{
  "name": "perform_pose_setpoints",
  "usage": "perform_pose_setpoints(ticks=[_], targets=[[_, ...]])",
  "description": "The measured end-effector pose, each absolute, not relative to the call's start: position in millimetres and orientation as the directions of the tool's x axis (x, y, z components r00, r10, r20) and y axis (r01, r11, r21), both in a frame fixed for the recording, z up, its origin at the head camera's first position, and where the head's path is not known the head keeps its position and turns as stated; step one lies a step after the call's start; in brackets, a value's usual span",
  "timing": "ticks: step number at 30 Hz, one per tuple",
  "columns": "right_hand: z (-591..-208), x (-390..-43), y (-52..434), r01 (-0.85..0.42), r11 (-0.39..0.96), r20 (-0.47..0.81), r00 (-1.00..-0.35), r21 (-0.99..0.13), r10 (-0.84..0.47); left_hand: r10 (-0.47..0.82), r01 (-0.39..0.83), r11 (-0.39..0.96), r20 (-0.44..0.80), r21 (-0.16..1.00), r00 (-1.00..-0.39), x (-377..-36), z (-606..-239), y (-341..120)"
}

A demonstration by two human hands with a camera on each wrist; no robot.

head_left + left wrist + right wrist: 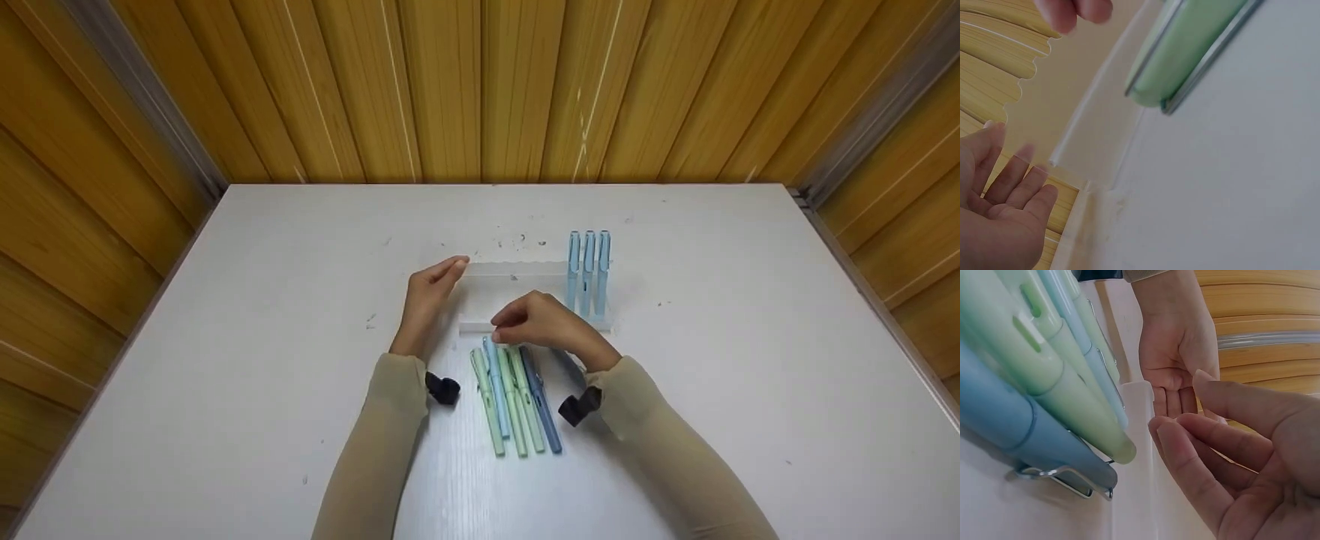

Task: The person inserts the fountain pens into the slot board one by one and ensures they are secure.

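Observation:
A clear plastic pen rack (517,268) stands mid-table with three light blue pens (589,274) laid across its right end. My left hand (431,289) lies flat beside the rack's left end, fingers straight, palm toward it (999,214). My right hand (544,322) hovers over the rack's front rail (472,327) with loosely curled fingers (1230,455) and nothing between them. Just below it, several loose pens (514,397) in green, light blue and dark blue lie side by side on the table; their capped ends fill the right wrist view (1044,382).
The white table (262,300) is boxed in by yellow wood-panel walls (450,90) at the back and sides. Small specks dot the surface behind the rack. Both sleeves carry black wrist straps (442,390).

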State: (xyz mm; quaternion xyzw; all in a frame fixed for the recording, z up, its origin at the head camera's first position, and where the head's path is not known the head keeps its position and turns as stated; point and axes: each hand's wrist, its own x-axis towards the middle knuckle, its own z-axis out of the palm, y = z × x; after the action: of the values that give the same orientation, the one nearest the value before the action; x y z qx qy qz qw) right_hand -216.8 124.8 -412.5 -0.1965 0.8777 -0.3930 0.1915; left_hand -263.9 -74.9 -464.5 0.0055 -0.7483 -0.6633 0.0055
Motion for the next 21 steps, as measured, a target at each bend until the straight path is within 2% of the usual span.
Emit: perform_pose_setpoints(ticks=[14, 21], targets=[[-421, -219, 112, -0.143, 0.667, -0.235, -0.865, -0.731, -0.443, -0.037, -0.041, 0.145, -0.036, 0.989, -0.999, -265, -463, -74], [-423, -217, 104, -0.205, 0.713, -0.216, -0.866, -0.67, -0.452, -0.007, -0.013, 0.102, -0.012, 0.995, -1.0, -264, -464, -75]])
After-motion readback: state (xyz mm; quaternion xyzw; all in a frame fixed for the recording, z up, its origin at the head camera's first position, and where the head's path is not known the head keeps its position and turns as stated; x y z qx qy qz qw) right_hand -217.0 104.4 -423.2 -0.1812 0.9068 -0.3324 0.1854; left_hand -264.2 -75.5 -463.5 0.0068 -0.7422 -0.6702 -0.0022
